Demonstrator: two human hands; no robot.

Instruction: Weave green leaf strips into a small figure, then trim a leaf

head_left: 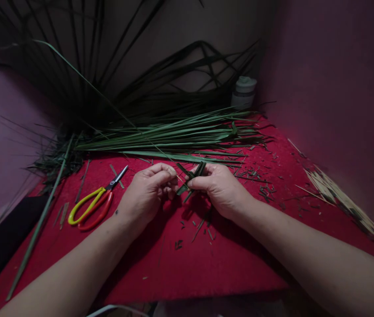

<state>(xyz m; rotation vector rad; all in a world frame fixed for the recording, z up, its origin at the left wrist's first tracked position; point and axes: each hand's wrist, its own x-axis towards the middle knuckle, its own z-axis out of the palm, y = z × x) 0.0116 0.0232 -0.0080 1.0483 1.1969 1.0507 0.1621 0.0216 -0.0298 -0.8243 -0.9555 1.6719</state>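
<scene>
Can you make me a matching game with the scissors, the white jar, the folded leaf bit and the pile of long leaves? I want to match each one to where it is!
Things:
1. scissors
2. white jar
3. folded leaf piece
4. pile of long leaves

Places:
A. far back, by the right wall
B. pinched between the left hand and right hand
C. on the red cloth, left of the hands
D. spread across the cloth behind the hands

Pairs: 1-C, 2-A, 3-B, 4-D

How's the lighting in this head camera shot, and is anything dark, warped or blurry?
Head view: dim overall, brightest on the red cloth; both hands and the folded leaf strips stay sharp, casting soft shadows; upper fronds sink into darkness; wide-angle lens bends the edges; no glare.
</scene>
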